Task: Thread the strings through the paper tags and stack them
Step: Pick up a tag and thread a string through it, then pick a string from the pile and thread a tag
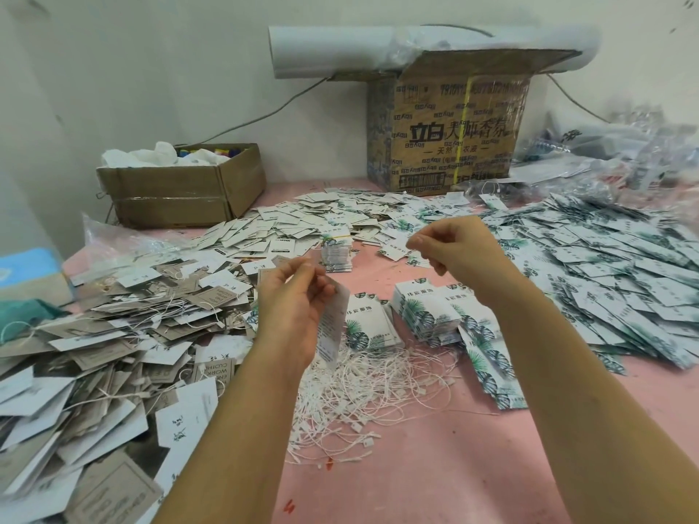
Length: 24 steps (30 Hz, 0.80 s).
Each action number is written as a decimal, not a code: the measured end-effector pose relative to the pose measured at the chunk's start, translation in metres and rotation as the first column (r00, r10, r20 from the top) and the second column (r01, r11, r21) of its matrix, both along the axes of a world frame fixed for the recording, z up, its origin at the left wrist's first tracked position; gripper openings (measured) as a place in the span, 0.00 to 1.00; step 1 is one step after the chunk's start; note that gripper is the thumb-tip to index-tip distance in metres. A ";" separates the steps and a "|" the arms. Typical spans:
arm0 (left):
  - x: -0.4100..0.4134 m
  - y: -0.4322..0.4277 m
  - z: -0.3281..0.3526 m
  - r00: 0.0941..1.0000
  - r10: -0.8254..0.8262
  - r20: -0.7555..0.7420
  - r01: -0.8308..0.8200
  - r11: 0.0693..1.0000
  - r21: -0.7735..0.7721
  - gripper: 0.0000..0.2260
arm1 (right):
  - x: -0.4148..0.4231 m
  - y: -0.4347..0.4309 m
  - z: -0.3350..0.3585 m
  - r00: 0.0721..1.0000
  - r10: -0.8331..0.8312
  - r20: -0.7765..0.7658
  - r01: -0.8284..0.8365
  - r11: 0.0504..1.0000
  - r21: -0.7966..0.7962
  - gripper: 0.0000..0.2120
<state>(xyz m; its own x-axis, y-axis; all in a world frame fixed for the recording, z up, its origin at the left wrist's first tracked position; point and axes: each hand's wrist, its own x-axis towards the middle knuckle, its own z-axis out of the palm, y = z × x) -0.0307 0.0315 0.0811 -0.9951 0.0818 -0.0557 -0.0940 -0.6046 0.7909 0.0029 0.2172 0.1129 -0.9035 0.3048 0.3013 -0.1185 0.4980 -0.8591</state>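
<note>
— Hands?

— Two, both raised above the pink table (416, 470). The left hand (299, 296) pinches one white paper tag (334, 323) by its top edge, so the tag hangs edge-on with small print on its face. The right hand (457, 251) is up and apart from it, with thumb and forefinger closed to a narrow pinch. Whether a string lies between them, I cannot tell.

— Strings?

— One loose heap of white strings (378, 391) with small plastic ends, on the table just below the held tag. Too many to count.

— Tags, stacked?

— Three short stacks of leaf-print tags (427, 312) beside the strings, as far as I can count, headed in Chinese characters. One banded bundle (336, 251) stands behind them.

— Tags, loose?

— Uncountable. A grey-and-white tag heap (113, 334) lies left, already strung, and one card there reads "WORK". A wide spread of leaf-print tags (605, 266) lies right, and a scatter of white ones at the back.

— Boxes?

— Two. One tall printed carton (446, 134) is marked 立白 in bold, with a yellow strap. One low open carton (181, 191) holds white wrapping and coloured pieces.

— Sundries?

— One white roll (340, 51) lies across the tall carton. One blue tissue box (26, 270) sits at the left edge. A drift of clear plastic bags (624, 153) lies far right.
</note>
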 end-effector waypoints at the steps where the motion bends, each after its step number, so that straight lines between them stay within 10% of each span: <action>1: 0.001 0.000 0.000 1.000 -0.015 -0.001 0.015 1.000 -0.011 0.04 | 0.000 0.000 0.000 1.000 0.012 -0.012 -0.012 1.000 -0.023 0.07; 24: 0.018 0.010 0.003 0.905 -0.258 -0.338 0.078 0.882 -0.465 0.11 | 0.002 -0.033 0.004 0.929 0.370 0.020 -0.370 0.923 0.107 0.08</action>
<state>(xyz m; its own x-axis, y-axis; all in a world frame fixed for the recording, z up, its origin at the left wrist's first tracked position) -0.0125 0.0414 0.0843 -0.9177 0.3069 0.2522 0.1982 -0.1964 0.9603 0.0044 0.1844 0.1172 -0.9456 -0.0847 0.3142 -0.3123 0.5073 -0.8032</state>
